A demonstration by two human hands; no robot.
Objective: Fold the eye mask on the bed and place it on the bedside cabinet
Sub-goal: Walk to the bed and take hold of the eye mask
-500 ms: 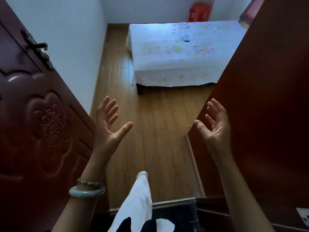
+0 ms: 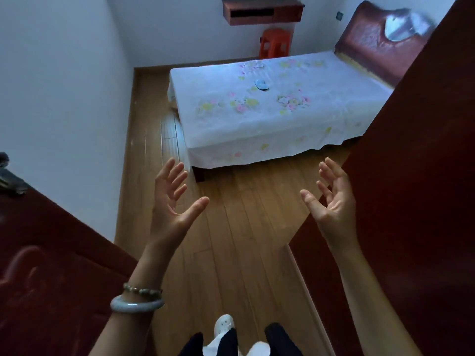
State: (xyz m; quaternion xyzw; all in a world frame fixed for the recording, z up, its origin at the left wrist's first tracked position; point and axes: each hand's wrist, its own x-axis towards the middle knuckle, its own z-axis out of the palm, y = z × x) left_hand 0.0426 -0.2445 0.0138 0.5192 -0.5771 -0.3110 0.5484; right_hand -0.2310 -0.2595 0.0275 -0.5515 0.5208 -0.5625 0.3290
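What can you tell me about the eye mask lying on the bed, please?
The eye mask is a small, pale blue, soft-looking piece, too far off to show a strap or detail. It lies flat and unfolded, as far as can be told, near the middle of the floral bed sheet. Only the sheet touches it; both hands are far from it.

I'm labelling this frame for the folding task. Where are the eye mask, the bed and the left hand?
eye mask (image 2: pixel 261 84): head view, middle of the small blue mask.
bed (image 2: pixel 334 109): head view, bare patch of floral sheet.
left hand (image 2: pixel 171 214): head view, centre of the open palm.
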